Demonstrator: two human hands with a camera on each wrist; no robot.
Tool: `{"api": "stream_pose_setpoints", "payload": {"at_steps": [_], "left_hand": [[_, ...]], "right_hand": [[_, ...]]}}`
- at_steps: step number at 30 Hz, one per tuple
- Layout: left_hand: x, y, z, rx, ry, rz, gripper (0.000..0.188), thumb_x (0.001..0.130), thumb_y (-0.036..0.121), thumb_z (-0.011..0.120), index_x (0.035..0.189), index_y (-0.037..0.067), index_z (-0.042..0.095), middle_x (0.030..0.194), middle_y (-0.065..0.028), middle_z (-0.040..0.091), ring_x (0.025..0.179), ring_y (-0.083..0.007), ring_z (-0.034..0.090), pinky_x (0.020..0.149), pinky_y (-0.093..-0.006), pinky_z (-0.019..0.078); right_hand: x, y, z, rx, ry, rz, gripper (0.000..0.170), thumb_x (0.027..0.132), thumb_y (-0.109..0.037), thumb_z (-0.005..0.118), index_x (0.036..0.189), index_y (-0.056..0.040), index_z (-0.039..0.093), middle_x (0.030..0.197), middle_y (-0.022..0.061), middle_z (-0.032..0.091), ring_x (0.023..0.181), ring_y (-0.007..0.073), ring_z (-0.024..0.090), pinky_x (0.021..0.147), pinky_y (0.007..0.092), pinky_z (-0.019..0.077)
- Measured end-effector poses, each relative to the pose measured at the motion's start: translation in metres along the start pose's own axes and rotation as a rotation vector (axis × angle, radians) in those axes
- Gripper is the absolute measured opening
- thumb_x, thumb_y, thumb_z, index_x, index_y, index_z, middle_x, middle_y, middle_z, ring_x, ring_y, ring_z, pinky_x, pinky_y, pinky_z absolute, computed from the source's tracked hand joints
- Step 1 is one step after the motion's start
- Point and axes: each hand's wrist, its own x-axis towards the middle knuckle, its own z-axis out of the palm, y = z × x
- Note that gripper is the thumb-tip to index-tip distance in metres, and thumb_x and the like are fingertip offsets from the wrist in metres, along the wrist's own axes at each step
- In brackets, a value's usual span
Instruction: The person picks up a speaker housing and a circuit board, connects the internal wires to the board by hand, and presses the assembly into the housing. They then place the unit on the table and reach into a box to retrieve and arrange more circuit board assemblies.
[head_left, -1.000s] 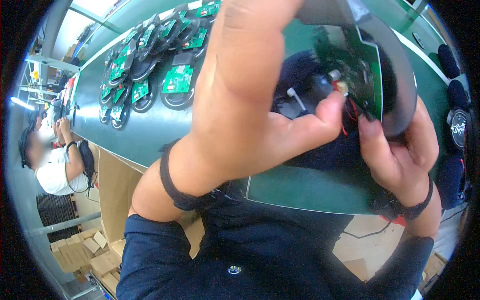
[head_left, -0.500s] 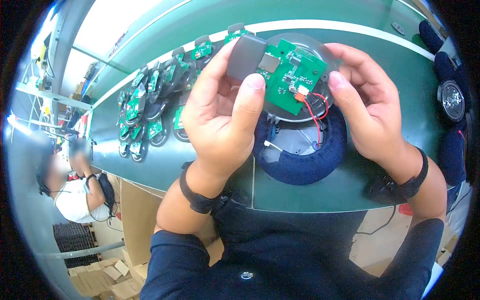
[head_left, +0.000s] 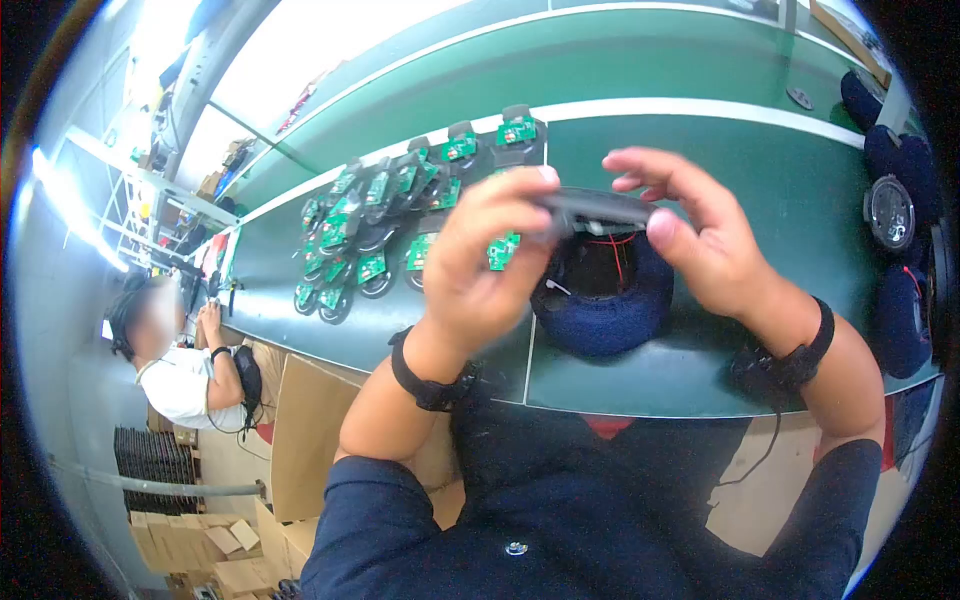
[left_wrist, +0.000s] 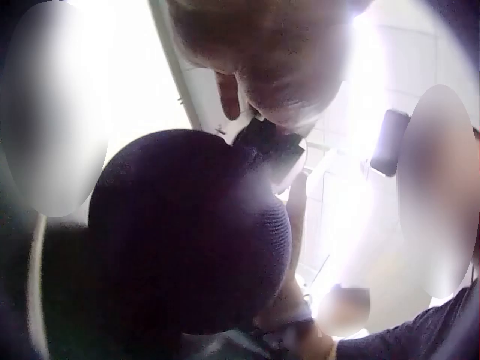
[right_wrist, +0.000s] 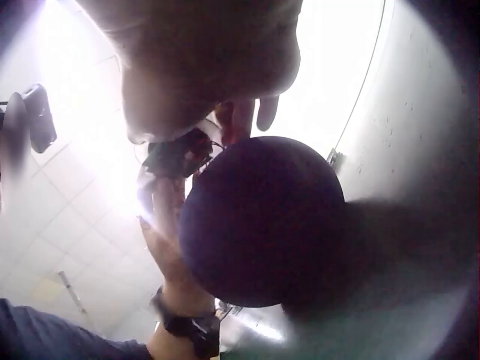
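Note:
Above a dark blue fabric-covered round housing (head_left: 603,318), a dark disc (head_left: 605,205) is held nearly edge-on. The left hand (head_left: 490,250) grips the disc's left side, blurred by motion. At its right edge the right hand (head_left: 710,235) touches with the thumb, the other fingers raised and spread. Red wires (head_left: 617,262) run down from under the disc into the housing, where a white connector (head_left: 558,287) lies at the rim. The housing (left_wrist: 187,232) fills much of the left wrist view and shows as a dark round shape (right_wrist: 262,221) in the right wrist view.
Several discs with green circuit boards (head_left: 372,265) are spread over the bench's left part. Along the right edge stand more blue housings (head_left: 902,325) and a round dark part (head_left: 890,212). A seated person in white (head_left: 185,385) is at the left, near cardboard boxes (head_left: 225,545).
The disc has tipped from showing its green board to nearly edge-on above the housing. The right hand's fingers have lifted and spread, and the head view has shifted.

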Motion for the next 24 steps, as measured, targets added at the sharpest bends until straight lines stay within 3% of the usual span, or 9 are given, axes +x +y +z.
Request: {"api": "stream_pose_setpoints", "payload": {"at_steps": [1,5,7,9,10,12,16,19,24], "left_hand": [[0.0,0.002,-0.003,0.022,-0.047,0.075,0.029,0.079,-0.011,0.067,0.103,0.003,0.06,0.122,-0.0218,0.063,0.114,-0.0368,0.062,0.096,-0.042,0.0498],[-0.015,0.005,-0.019,0.185,-0.186,0.145,0.033,0.072,-0.013,0.071,0.097,0.005,0.06,0.125,-0.0229,0.061,0.122,-0.0426,0.057,0.098,-0.0488,0.0492],[-0.019,0.014,-0.029,0.133,-0.302,0.009,0.031,0.075,-0.001,0.072,0.101,0.006,0.057,0.132,-0.0262,0.056,0.129,-0.0449,0.05,0.107,-0.054,0.0387],[-0.023,0.021,-0.028,-0.084,-0.129,-0.162,0.033,0.077,0.013,0.07,0.108,0.006,0.059,0.137,-0.026,0.051,0.134,-0.0418,0.044,0.111,-0.0524,0.0324],[-0.015,0.031,-0.027,0.074,-0.135,-0.187,0.042,0.081,0.02,0.066,0.119,0.004,0.058,0.139,-0.0234,0.05,0.135,-0.0367,0.043,0.113,-0.0479,0.0301],[-0.01,0.041,-0.022,0.402,-0.187,-0.236,0.047,0.084,0.024,0.069,0.125,0.005,0.06,0.137,-0.0213,0.051,0.131,-0.0365,0.047,0.11,-0.0443,0.0357],[0.002,0.06,-0.004,0.773,-0.143,-0.071,0.03,0.075,0.022,0.071,0.097,0.001,0.066,0.108,-0.0158,0.057,0.105,-0.0332,0.056,0.086,-0.0447,0.0453],[0.002,0.077,0.004,0.994,-0.268,-0.016,0.022,0.076,0.017,0.065,0.086,-0.002,0.063,0.091,-0.0131,0.053,0.084,-0.0288,0.053,0.07,-0.0407,0.0441],[0.004,0.072,0.022,0.947,-0.127,-0.148,0.016,0.077,0.014,0.06,0.083,-0.001,0.061,0.089,-0.0142,0.052,0.08,-0.0272,0.053,0.064,-0.0364,0.0456]], "right_hand": [[0.0,0.002,-0.006,-0.037,-0.102,-0.031,0.045,0.092,-0.03,0.066,0.125,-0.0006,0.06,0.123,0.0128,0.062,0.114,0.0225,0.056,0.1,0.0361,0.0428],[0.004,-0.003,-0.008,-0.155,-0.211,-0.094,0.052,0.081,-0.028,0.078,0.122,-0.0003,0.061,0.124,0.0171,0.061,0.121,0.0285,0.056,0.103,0.0387,0.0429],[0.004,-0.009,-0.01,-0.209,-0.243,-0.108,0.056,0.076,-0.027,0.083,0.121,-0.0005,0.061,0.125,0.0184,0.061,0.122,0.0303,0.055,0.103,0.0395,0.0431],[0.005,-0.017,-0.006,-0.32,-0.256,-0.185,0.065,0.068,-0.027,0.088,0.121,-0.0006,0.06,0.125,0.0191,0.059,0.121,0.0321,0.056,0.103,0.0403,0.0433],[0.004,-0.016,-0.005,-0.357,-0.269,-0.208,0.072,0.066,-0.027,0.089,0.125,-0.001,0.057,0.127,0.0197,0.056,0.121,0.0331,0.055,0.103,0.0404,0.0435],[0.002,-0.024,-0.001,-0.456,-0.288,-0.215,0.086,0.065,-0.031,0.089,0.136,-0.0018,0.05,0.133,0.0203,0.051,0.124,0.0343,0.052,0.105,0.0412,0.0415],[-0.005,-0.019,0.007,-0.583,-0.228,-0.194,0.099,0.062,-0.04,0.086,0.142,0.0012,0.044,0.138,0.023,0.047,0.129,0.038,0.047,0.109,0.044,0.0367],[-0.007,-0.024,0.009,-0.622,-0.234,-0.202,0.097,0.061,-0.023,0.086,0.143,0.0035,0.041,0.142,0.023,0.044,0.133,0.0379,0.044,0.112,0.0435,0.0335],[-0.014,-0.026,0.02,-0.544,-0.171,-0.102,0.1,0.059,-0.011,0.084,0.146,0.0022,0.037,0.145,0.0226,0.042,0.136,0.0383,0.041,0.115,0.0435,0.0307]]}}
